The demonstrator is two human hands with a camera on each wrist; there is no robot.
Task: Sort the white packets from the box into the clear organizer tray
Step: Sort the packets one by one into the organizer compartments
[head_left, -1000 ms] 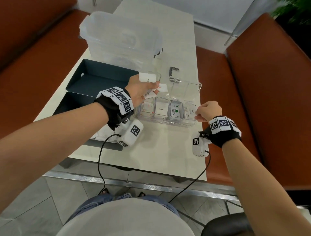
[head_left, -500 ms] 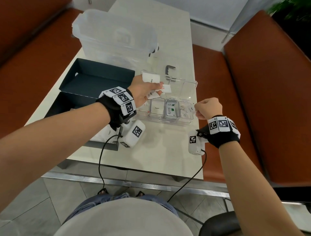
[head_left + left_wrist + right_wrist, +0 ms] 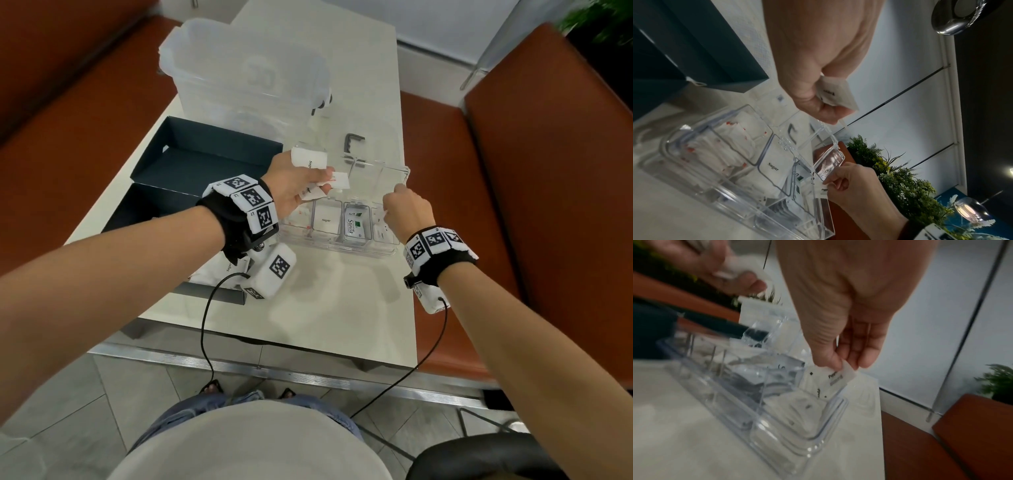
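Observation:
The clear organizer tray [image 3: 390, 251] sits mid-table with its lid raised at the back; its compartments hold red-printed packets, a Sugar packet [image 3: 327, 221], Stevia packets [image 3: 356, 226] and pepper packets. My left hand [image 3: 298, 186] hovers over the tray's left end and grips several white packets [image 3: 310, 161]; one shows in the left wrist view as a white packet [image 3: 836, 94]. My right hand [image 3: 406, 210] is over the rightmost compartment, thumb and fingers pinching a white pepper packet [image 3: 830, 379] at the tray's [image 3: 777, 418] right end. The dark box [image 3: 144, 212] lies to the left with white packets [image 3: 219, 272] in it.
A large translucent plastic container [image 3: 246, 72] stands at the back of the table. The dark box lid [image 3: 205, 154] lies open-side up behind the box. A small dark handle piece [image 3: 352, 142] lies behind the tray. Orange benches flank the table [image 3: 325, 315].
My right hand has moved up and inward over the tray's rightmost compartment with its packet. The left hand stays over the tray's left end holding its packets.

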